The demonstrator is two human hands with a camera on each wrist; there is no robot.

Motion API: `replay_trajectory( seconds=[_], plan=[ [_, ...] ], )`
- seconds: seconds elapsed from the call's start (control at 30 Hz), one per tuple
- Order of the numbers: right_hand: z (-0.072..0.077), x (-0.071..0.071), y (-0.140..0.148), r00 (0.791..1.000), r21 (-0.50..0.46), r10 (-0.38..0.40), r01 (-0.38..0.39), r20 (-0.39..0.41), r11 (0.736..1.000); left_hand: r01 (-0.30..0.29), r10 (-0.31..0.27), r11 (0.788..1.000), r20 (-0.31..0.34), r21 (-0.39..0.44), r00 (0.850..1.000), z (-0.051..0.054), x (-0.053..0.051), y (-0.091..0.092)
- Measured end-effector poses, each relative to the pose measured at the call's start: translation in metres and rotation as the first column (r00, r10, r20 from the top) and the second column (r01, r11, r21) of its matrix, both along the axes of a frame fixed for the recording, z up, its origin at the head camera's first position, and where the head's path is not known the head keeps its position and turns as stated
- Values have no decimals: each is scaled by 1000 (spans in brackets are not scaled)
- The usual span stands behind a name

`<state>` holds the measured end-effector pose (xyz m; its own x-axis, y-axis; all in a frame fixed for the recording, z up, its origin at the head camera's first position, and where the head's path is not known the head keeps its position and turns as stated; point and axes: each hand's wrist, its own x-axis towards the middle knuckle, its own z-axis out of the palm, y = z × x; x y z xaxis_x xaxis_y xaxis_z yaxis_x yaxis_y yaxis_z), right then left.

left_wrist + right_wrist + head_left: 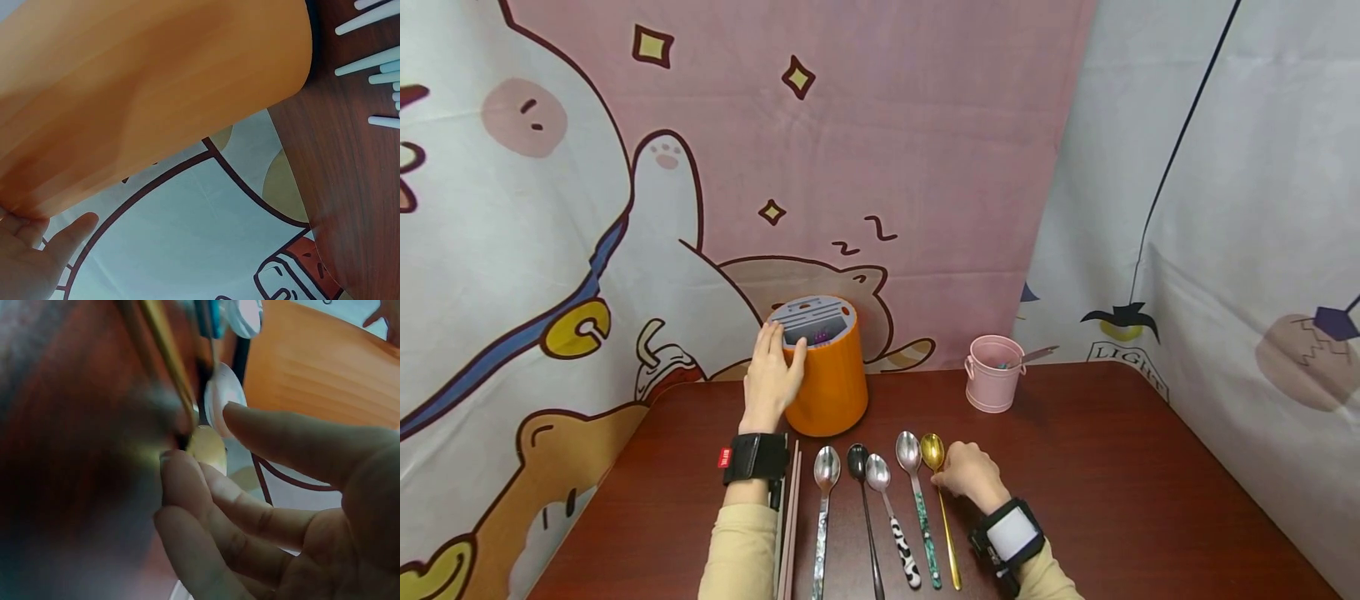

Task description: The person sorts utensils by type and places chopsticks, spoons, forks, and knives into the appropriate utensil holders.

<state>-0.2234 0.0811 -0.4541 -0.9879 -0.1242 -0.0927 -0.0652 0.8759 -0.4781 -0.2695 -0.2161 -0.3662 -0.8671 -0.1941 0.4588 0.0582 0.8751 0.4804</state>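
My left hand [771,375] rests on the left edge of an orange cylindrical utensil holder [827,387] with a grey slotted top, its fingers extended over the rim. Beside the bowl of a gold spoon [933,452] is my right hand [972,473]. In the right wrist view, the right thumb and fingers [187,487] stand apart near that gold spoon [208,449]; whether they touch it is unclear. To its left lie a spoon with a green patterned handle [921,508], a cow-print spoon [895,521], a black spoon [867,500] and a silver spoon [823,500].
Several chopsticks [792,508] lie left of the spoons, partly under the left forearm. A pink bucket [992,383] with a utensil sticking out stands at the back right of the brown table [1135,483]. Behind the table hangs a printed cloth [925,167].
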Motion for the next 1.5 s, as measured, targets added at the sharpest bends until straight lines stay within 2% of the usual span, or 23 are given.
replay_trajectory(
  seconds=[0.1, 0.2, 0.33, 0.5, 0.73, 0.97, 1.1, 1.27, 1.37, 1.5],
  plan=[
    [-5, 1, -3, 1000, 9, 3, -3, 19, 1000, -2, 2, 1000, 3, 1, 1000, 0, 0, 0],
    [-8, 1, -6, 1000, -1, -1, 1, 6, 1000, -2, 2, 1000, 2, 2, 1000, 1, 0, 0],
    [-10, 1, -7, 1000, -18, -3, 3, -13, 1000, 4, -4, 1000, -2, 4, 1000, 1, 0, 1],
    [-10, 1, -6, 1000, -27, -1, 1, 12, 1000, 2, -2, 1000, 7, 3, 1000, 1, 0, 1],
    [-3, 0, -2, 999, -46, 14, -12, 44, 999, 2, -2, 1000, -1, 2, 1000, 0, 0, 1],
    [10, 1, 3, 1000, -80, 22, -22, 4, 997, 5, -5, 1000, 10, 7, 1000, 0, 1, 0],
    [17, 3, 5, 999, -109, 16, -20, -42, 994, 8, -8, 1000, 14, 12, 1000, 0, 1, 0],
    [25, 6, 6, 989, -141, 22, -43, -145, 989, 9, -9, 1000, -2, 12, 1000, 0, 0, 0],
    [30, 7, 5, 974, -167, 12, -51, -226, 985, 10, -9, 1000, -15, 12, 1000, 0, 1, 1],
    [35, 8, 4, 939, -231, -32, -52, -343, 971, 8, -7, 1000, -14, 14, 1000, 0, 1, 1]
  ],
)
